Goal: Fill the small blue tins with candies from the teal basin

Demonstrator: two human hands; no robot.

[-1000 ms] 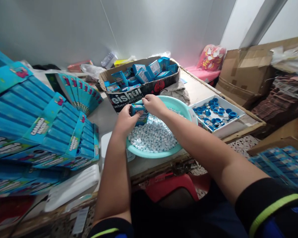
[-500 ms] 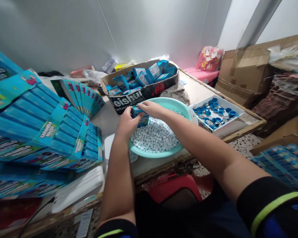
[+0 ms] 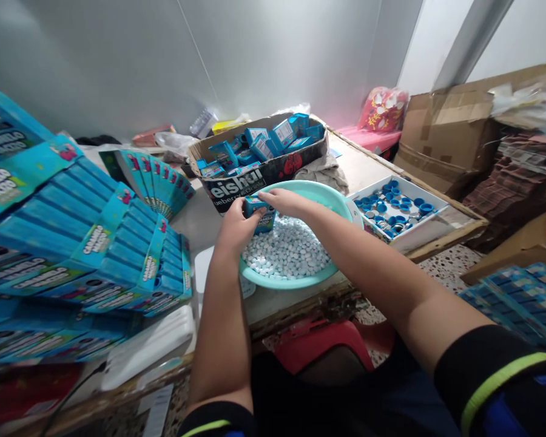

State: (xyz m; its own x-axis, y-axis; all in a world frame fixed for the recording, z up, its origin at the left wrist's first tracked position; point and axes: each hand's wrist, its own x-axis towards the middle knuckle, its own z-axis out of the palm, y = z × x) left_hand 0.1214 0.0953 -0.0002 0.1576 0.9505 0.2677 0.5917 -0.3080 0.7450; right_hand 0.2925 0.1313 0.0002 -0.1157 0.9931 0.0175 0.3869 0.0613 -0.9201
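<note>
Left hand [image 3: 233, 229]: fingers clamped on the small blue printed cardboard box [image 3: 266, 223], thumb over its front face. Right hand [image 3: 286, 201]: fingers at its top edge; can't tell if pinching or only touching. Below the fingers: turquoise plastic basin [image 3: 325, 197] of small pale pellets [image 3: 291, 252]. Box is likely light, thin-walled, a bit slick, easily crushed. Best hold: narrow sides, light squeeze, away from the top edge.

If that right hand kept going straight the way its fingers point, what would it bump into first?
Most likely the small blue carton in the left hand: the right hand's fingertips are at its top edge, though whether they touch it is unclear.
</note>
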